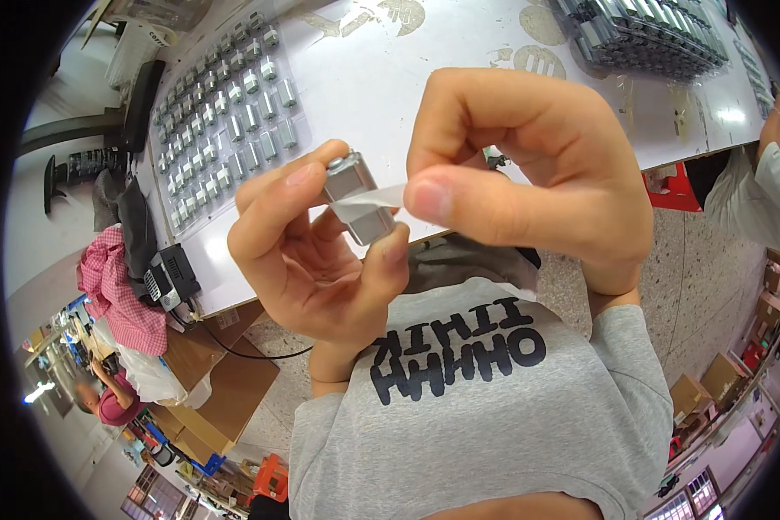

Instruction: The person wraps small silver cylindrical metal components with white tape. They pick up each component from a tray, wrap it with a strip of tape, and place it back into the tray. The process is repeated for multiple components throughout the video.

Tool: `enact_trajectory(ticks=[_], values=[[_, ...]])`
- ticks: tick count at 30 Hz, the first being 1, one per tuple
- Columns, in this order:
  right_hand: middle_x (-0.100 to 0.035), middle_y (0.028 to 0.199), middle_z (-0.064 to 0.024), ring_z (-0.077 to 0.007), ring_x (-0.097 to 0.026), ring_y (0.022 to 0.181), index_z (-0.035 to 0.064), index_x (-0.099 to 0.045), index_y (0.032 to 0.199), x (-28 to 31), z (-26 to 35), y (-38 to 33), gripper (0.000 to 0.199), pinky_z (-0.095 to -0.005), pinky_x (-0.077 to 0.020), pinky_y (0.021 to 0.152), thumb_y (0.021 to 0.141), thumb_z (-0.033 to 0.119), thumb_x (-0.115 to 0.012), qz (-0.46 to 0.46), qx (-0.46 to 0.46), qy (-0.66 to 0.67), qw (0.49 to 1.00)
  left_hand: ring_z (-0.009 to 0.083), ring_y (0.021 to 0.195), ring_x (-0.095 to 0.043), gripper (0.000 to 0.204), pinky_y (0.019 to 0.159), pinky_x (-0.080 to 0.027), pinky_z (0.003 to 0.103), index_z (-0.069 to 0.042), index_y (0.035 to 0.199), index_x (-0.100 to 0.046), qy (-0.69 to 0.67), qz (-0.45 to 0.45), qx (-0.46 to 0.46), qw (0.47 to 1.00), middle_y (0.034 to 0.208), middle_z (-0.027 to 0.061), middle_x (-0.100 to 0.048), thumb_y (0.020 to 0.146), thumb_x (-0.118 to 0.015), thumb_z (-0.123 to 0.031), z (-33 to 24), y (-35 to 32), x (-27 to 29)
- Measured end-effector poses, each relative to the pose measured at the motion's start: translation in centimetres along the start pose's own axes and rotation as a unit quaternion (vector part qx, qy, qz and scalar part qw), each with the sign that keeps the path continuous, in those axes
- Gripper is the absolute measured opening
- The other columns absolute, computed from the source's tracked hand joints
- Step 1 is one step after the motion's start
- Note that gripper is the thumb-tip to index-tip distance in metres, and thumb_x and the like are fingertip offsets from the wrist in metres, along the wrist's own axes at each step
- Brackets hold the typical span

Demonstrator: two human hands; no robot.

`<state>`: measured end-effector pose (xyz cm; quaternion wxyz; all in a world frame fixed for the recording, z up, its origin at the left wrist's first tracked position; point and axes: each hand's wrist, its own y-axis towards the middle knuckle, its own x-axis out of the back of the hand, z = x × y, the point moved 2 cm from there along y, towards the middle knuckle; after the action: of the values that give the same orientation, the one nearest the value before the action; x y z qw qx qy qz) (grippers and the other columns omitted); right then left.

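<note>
Above the near edge of the table, my left hand (295,260) grips a small silver electric motor (373,227) between its thumb and fingers. The motor has flat sides and is held tilted. A thin white strip (380,198) lies across the middle of its casing. From there the strip's free end runs to my right hand (537,165), where thumb and index finger pinch it. The strip is taut between the motor and that pinch. The fingertips behind the right thumb are partly hidden.
Rows of similar motors (234,92) fill a clear tray on the table's left side. More stand in stacked clear trays (646,39) at the back right. A black device (172,276) with a cable sits at the left edge, beside a pink checked cloth (117,282). Another person's arm (771,130) shows at far right.
</note>
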<state>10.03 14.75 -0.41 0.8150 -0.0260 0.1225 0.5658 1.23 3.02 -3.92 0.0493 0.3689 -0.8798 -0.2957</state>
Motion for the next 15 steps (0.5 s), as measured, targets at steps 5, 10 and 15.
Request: enact_trajectory(ticks=[5, 10, 15], values=[[-0.048, 0.059, 0.0004, -0.0046, -0.041, 0.054, 0.0012, -0.051, 0.067, 0.1, 1.0, -0.5, 0.01, -0.0183, -0.0288, 0.05, 0.071, 0.008, -0.058, -0.022, 0.001, 0.002, 1.0, 0.0185, 0.092, -0.053, 0.052, 0.07, -0.054, 0.024, 0.001, 0.11, -0.04, 0.103, -0.056, -0.014, 0.993, 0.103, 0.015, -0.046, 0.066, -0.068, -0.001, 0.3, 0.6, 1.0], [-0.049, 0.06, 0.0008, -0.0035, -0.04, 0.054, 0.0018, -0.052, 0.067, -0.1, 0.5, -0.2, 0.009, -0.0182, -0.0286, 0.05, 0.071, 0.007, -0.059, -0.027, -0.008, 0.037, 0.999, 0.0187, 0.092, -0.053, 0.054, 0.07, -0.054, 0.023, 0.002, 0.11, -0.04, 0.07, -0.044, -0.013, 0.996, 0.1, 0.014, -0.046, 0.065, -0.069, -0.003, 0.1, 0.7, 1.1], [-0.049, 0.062, 0.0017, -0.0022, -0.041, 0.055, 0.0026, -0.053, 0.069, -0.7, 0.3, 0.2, 0.011, -0.0169, -0.0287, 0.05, 0.072, 0.006, -0.062, -0.008, -0.021, 0.006, 1.0, 0.0196, 0.092, -0.052, 0.056, 0.072, -0.051, 0.024, 0.001, 0.108, -0.041, 0.095, -0.003, -0.017, 0.995, 0.096, 0.0126, -0.047, 0.062, -0.072, -0.005, -0.6, 0.6, 0.7]])
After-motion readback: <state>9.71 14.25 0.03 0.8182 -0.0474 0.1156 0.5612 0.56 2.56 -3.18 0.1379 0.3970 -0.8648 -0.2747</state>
